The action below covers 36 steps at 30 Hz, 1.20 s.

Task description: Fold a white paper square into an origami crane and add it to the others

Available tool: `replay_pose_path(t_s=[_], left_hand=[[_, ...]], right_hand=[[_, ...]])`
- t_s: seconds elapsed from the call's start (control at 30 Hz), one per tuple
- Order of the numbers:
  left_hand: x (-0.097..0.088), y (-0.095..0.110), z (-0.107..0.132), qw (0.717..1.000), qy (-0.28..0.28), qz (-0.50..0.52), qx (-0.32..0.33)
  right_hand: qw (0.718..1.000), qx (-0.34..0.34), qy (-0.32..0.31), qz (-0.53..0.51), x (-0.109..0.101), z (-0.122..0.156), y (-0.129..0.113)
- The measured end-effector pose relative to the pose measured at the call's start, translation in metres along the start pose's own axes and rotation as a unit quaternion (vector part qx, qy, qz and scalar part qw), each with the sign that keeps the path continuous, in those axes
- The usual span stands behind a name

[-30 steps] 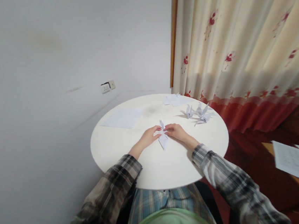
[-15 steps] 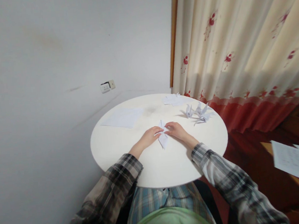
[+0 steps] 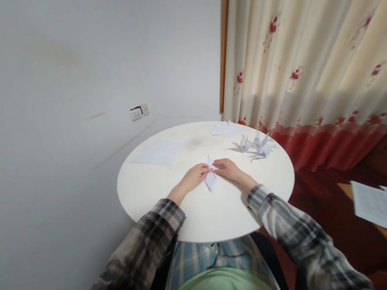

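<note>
A partly folded piece of white paper (image 3: 211, 179) lies on the round white table (image 3: 150, 190), pointed end toward me. My left hand (image 3: 194, 177) pinches its left side with closed fingers. Pressed against its right side is my right hand (image 3: 228, 169), fingers closed on the fold. Both hands meet at the paper's upper half, near the table's middle.
Several folded paper cranes (image 3: 257, 145) stand at the table's right rear. A stack of flat white sheets (image 3: 158, 153) lies at the left rear, more paper (image 3: 225, 128) at the far edge. A curtain (image 3: 308, 61) hangs to the right; loose sheets (image 3: 384, 211) rest on a wooden surface at right.
The hands have shifted slightly on the folded paper, pressing its sides closer; the paper looks a little narrower. Nothing else moved.
</note>
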<state>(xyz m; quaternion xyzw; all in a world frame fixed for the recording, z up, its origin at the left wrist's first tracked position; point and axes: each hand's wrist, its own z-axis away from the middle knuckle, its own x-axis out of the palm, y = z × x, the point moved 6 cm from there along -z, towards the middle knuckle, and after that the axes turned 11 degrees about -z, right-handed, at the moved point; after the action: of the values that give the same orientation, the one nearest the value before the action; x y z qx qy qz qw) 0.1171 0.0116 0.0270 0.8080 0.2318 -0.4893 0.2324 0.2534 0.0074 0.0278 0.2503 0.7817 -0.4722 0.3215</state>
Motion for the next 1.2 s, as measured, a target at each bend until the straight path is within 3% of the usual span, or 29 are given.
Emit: replay_pose_path(t_s=[0.43, 0.9, 1.2], left_hand=[[0.006, -0.007, 0.0, 0.999, -0.024, 0.016, -0.021], [0.006, -0.004, 0.0, 0.998, -0.065, 0.015, -0.009], [0.011, -0.006, 0.001, 0.996, -0.089, 0.008, -0.008]], right_hand=[[0.99, 0.091, -0.054, 0.094, 0.005, 0.004, 0.008], [0.983, 0.096, -0.135, 0.085, 0.001, 0.008, 0.001], [0.982, 0.09, -0.153, 0.07, -0.001, 0.009, 0.001]])
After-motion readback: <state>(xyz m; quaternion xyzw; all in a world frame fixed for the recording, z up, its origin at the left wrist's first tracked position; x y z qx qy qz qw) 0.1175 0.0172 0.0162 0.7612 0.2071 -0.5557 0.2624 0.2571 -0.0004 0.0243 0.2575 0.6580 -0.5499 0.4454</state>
